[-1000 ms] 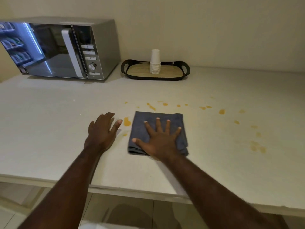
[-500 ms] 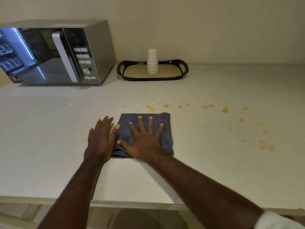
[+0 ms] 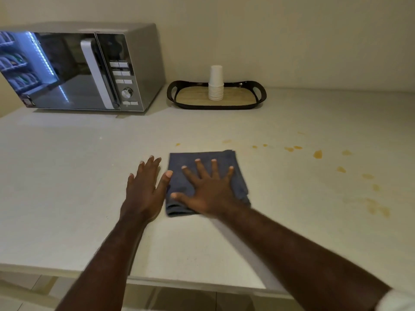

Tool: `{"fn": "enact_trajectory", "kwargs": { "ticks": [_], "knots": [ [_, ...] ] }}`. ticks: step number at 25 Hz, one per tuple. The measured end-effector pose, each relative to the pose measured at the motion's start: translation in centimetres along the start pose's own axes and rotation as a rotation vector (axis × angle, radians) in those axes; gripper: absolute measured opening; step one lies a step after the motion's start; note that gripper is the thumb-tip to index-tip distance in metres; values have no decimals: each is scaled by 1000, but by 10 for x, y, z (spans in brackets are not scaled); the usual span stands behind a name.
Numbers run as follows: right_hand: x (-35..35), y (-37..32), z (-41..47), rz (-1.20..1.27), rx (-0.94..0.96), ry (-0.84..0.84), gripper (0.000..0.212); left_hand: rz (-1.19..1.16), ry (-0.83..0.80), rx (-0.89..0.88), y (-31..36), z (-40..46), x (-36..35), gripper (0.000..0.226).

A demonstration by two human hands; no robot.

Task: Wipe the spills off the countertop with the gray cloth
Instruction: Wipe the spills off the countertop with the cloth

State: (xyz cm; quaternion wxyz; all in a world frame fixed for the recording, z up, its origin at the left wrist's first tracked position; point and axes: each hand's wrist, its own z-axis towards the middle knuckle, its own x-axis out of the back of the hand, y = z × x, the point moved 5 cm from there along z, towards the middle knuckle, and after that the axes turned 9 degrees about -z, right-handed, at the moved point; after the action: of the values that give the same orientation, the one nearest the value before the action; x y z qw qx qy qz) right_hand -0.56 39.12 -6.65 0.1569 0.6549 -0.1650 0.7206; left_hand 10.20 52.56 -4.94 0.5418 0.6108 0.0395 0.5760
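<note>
wiping, left patch first

on the table (image 3: pixel 67 187) my right hand (image 3: pixel 208 194) presses the cloth (image 3: pixel 235 182), fingers (image 3: pixel 213 169) spread flat, gripping nothing. left hand (image 3: pixel 143 194) rests open beside it. next i'd sweep right toward the spills (image 3: pixel 317 153).

Right hand (image 3: pixel 208 194) flat on the cloth (image 3: pixel 233 167), left hand (image 3: pixel 143 187) just beside it; spills (image 3: pixel 317 154) right, microwave (image 3: pixel 85 68) behind-left

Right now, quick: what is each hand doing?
Left hand: open, flat on the countertop, holding nothing.
Right hand: open, fingers spread, pressing the gray cloth flat.
</note>
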Motion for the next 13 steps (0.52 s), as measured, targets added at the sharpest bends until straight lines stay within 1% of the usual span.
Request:
{"fn": "enact_trajectory", "kwargs": {
  "ticks": [2, 4, 7, 9, 11, 13],
  "knots": [
    [0, -35, 23, 15, 72, -41, 88, -21, 18, -11, 1, 1, 2, 89],
    [12, -24, 51, -2, 37, -78, 89, -44, 37, -6, 2, 0, 4, 87],
    [20, 41, 64, 27, -178, -86, 91, -51, 20, 25, 3, -2, 4, 80],
    [14, 59, 52, -5, -312, -78, 96, -41, 5, 45, 3, -2, 4, 82],
    [7, 32, 49, -32, -309, -88, 103, -51, 13, 51, 2, -2, 6, 84],
    [1, -14, 66, -23, -200, -96, 104, -54, 35, 48, -1, -3, 6, 84]
  ]
}}
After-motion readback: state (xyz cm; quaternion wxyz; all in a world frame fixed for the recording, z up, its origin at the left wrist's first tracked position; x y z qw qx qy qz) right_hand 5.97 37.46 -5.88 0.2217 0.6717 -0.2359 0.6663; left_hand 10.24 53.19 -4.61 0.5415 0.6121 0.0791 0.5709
